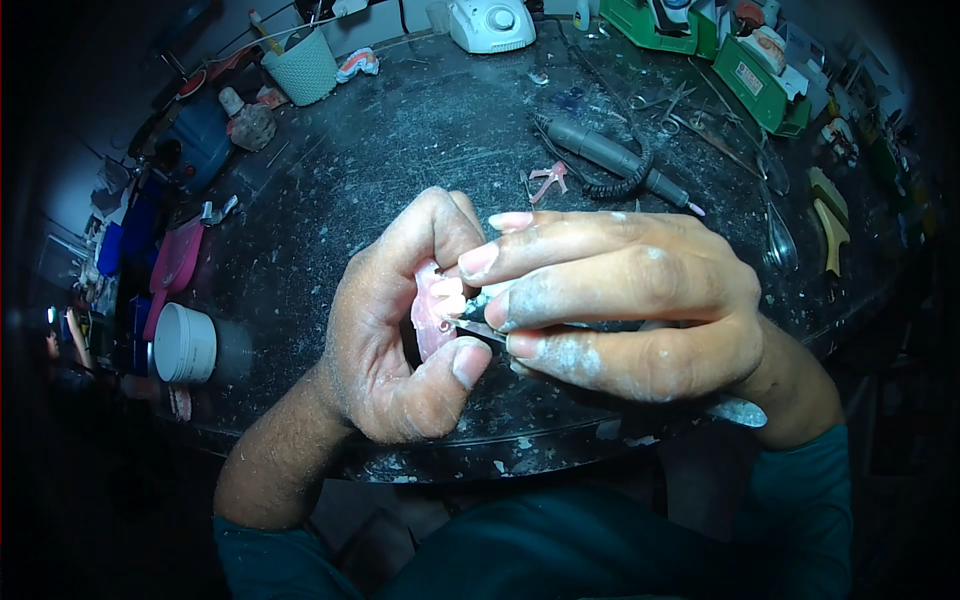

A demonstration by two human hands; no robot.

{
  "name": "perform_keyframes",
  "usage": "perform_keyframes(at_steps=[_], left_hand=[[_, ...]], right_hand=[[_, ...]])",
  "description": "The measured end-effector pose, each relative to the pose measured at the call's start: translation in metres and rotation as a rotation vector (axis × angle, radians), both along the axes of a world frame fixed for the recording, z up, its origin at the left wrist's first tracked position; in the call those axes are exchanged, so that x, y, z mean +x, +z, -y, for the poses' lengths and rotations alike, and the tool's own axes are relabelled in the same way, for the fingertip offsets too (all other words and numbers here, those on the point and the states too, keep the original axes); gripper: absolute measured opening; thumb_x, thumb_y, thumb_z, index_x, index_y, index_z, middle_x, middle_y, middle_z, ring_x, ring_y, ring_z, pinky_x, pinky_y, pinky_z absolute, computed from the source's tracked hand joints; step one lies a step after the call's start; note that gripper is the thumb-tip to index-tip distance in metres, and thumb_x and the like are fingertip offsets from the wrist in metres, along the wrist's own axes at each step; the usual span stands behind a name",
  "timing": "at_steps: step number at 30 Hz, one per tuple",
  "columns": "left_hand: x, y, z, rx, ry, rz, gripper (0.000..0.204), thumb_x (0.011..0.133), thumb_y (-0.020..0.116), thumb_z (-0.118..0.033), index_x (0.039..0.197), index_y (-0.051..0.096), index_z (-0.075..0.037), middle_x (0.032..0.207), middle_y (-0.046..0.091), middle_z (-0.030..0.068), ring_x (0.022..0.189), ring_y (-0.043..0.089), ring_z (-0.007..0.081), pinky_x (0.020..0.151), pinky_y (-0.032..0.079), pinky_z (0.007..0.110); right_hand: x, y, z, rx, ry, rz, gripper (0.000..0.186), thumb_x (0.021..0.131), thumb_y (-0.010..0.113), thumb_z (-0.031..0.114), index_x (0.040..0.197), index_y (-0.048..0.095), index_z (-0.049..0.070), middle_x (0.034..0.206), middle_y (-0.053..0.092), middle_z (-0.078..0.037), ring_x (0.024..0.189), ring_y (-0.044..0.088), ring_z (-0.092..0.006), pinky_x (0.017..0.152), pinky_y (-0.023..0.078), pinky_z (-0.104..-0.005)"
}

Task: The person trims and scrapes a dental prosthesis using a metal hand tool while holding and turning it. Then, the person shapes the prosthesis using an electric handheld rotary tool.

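Note:
Between the curled fingers and thumb of my left hand is a partial denture, a pink base with a few pale teeth. A small ring-like detail shows near its lower end. My right hand is closed around a slim metal hand tool, whose tip meets the denture beside the teeth. The fingers hide most of this tool, so its exact kind does not show. A rounded metal blade end sticks out below my right wrist; whether it belongs to the same tool I cannot tell. White dust coats both hands.
Beyond my right hand lie a grey rotary handpiece with a coiled cord and a small pink forked piece. A white control unit and green bins stand at the back. A white tub and pink dustpan are left.

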State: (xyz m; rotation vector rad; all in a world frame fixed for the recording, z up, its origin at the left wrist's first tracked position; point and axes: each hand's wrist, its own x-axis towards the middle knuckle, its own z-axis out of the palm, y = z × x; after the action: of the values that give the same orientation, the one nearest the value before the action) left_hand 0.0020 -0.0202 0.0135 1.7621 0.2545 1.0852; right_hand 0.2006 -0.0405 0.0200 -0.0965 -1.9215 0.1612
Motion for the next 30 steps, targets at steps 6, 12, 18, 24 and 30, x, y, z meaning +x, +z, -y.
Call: perform_keyframes(at_steps=[6,12,18,24,30], left_hand=[[-0.002,-0.001,-0.002,0.061,0.021,-0.006,0.035,0.079,0.064,-0.032,0.088,0.047,-0.003,0.083,0.043,0.0043,0.076,0.042,0.0123,0.067,0.037,0.029],[-0.005,-0.003,-0.001,0.021,0.015,-0.006,0.033,0.081,0.063,-0.031,0.089,0.048,-0.003,0.082,0.043,0.0038,0.075,0.042,0.0118,0.066,0.037,0.028],[-0.008,0.004,0.0,-0.051,-0.047,-0.049,0.029,0.083,0.062,-0.029,0.091,0.049,-0.004,0.083,0.044,0.0022,0.075,0.041,0.011,0.065,0.037,0.028],[-0.009,0.005,-0.003,0.022,-0.036,-0.091,0.029,0.084,0.061,-0.028,0.093,0.05,-0.002,0.083,0.045,0.0036,0.075,0.042,0.0119,0.065,0.037,0.028],[-0.011,0.009,-0.002,0.045,-0.008,-0.132,0.032,0.085,0.062,-0.03,0.096,0.05,-0.001,0.083,0.045,0.0039,0.076,0.044,0.0126,0.066,0.038,0.028]], right_hand=[[-0.001,0.003,0.003,0.001,-0.016,0.01,0.016,0.077,0.075,-0.003,0.089,0.067,0.001,0.098,0.069,-0.018,0.096,0.073,-0.0362,0.087,0.061,-0.0485],[-0.002,0.001,0.0,0.009,-0.001,0.008,0.012,0.076,0.076,-0.004,0.081,0.066,0.0,0.096,0.07,-0.019,0.094,0.073,-0.0362,0.084,0.062,-0.0466],[-0.001,0.002,0.003,0.035,0.0,0.004,0.013,0.076,0.075,-0.004,0.074,0.063,0.001,0.094,0.07,-0.019,0.093,0.073,-0.0356,0.079,0.064,-0.0436],[0.002,0.005,0.007,0.09,-0.094,0.071,0.019,0.077,0.075,-0.003,0.072,0.059,0.004,0.097,0.071,-0.018,0.092,0.074,-0.0332,0.075,0.065,-0.0392],[0.001,0.008,0.008,0.105,-0.132,0.119,0.022,0.076,0.076,-0.003,0.073,0.056,0.005,0.099,0.071,-0.017,0.092,0.074,-0.0314,0.073,0.066,-0.0368]])
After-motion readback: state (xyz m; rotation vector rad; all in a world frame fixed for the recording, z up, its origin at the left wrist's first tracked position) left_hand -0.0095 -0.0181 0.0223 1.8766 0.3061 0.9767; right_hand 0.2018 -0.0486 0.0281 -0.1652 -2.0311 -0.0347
